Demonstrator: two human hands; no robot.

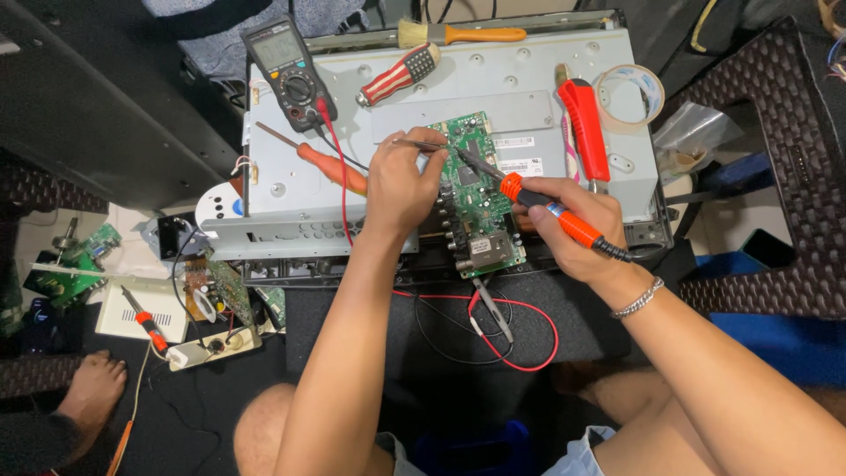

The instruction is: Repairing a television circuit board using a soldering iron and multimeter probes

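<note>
A green circuit board [476, 198] lies flat on a grey metal panel [405, 97]. The right hand [573, 220] grips an orange soldering iron [538, 204]; the left hand [401, 181] pinches thin tweezers [419, 144] over it. The board looks light, stiff and fragile, best held by its edges.

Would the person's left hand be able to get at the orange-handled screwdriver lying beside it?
Probably yes. The orange-handled screwdriver lies uncovered on the metal panel just beside the left hand, but that hand already pinches a thin wire-like piece over the green circuit board.
</note>
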